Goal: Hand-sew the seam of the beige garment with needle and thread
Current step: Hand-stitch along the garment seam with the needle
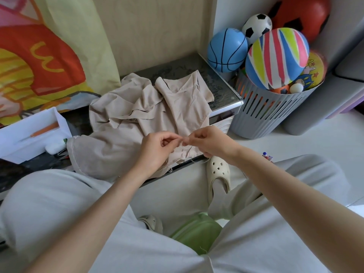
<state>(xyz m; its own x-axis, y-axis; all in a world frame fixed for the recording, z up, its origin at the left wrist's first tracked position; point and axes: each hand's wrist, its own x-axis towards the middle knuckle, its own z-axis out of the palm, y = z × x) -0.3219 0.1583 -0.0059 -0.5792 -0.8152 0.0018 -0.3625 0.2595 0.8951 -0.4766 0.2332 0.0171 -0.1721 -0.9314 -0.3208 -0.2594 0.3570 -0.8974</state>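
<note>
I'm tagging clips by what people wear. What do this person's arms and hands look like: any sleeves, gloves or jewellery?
The left arm and right arm are bare as far as the frame shows; no sleeve comes into view. The left hand and right hand wear no gloves, and no watch, bracelet or ring shows.

We cannot make out needle or thread where our left hand (155,149) and right hand (208,142) pinch together over the beige garment (122,119). Our left wrist hides the garment's near hem. Left of the garment, the picture's edge cuts off the white box (19,148).
</note>
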